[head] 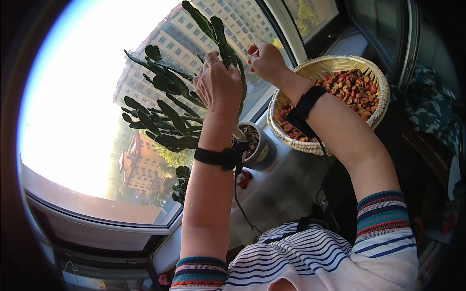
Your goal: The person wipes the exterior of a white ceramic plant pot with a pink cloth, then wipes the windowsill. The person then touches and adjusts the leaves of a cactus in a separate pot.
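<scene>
A tall green cactus (174,116) with many flat, branching stems stands before the window in a grey pot (264,152). My left hand (220,83) is on its upright stem, which passes between thumb and fingers; the fingertips are partly hidden. To the right of that stem, my right hand (267,60) hangs apart from the plant with its fingers curled and the tips close together. Whether anything small is pinched there cannot be made out. Both forearms wear black straps with cables.
A woven basket (380,98) of dried red and brown fruit slices (349,91) sits on the sill (287,185) beneath my right forearm. Beside the pot lies a small red object (244,179). A smaller green plant (181,185) is by the window glass, left of my left forearm.
</scene>
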Tool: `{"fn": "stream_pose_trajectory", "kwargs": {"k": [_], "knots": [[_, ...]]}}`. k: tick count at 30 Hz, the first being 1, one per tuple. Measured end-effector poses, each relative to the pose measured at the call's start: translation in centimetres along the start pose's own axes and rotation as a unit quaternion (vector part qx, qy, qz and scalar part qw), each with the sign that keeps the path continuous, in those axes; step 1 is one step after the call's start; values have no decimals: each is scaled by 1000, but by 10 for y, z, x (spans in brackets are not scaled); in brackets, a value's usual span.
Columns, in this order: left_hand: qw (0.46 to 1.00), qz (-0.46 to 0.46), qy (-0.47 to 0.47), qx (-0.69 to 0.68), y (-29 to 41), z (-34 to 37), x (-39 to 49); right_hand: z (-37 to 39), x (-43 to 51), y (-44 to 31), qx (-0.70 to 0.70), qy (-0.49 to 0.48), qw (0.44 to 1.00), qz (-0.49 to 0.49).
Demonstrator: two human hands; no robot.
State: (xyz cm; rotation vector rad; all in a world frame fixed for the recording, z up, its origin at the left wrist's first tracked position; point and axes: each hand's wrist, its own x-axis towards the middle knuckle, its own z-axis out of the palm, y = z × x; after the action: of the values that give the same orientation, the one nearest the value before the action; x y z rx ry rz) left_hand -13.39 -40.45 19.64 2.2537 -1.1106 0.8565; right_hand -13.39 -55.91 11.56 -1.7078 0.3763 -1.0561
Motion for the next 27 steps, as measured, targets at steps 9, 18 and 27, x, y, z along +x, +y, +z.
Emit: {"fn": "stream_pose_trajectory", "kwargs": {"k": [9, 18, 27], "knots": [[1000, 18, 0, 8, 1, 5, 0, -20, -4, -14, 78, 6, 996, 50], [999, 4, -22, -40, 6, -3, -2, -26, -13, -36, 123, -6, 988, 94], [969, 103, 36, -223, 24, -36, -73, -25, -10, -29, 75, 50, 994, 59]]}}
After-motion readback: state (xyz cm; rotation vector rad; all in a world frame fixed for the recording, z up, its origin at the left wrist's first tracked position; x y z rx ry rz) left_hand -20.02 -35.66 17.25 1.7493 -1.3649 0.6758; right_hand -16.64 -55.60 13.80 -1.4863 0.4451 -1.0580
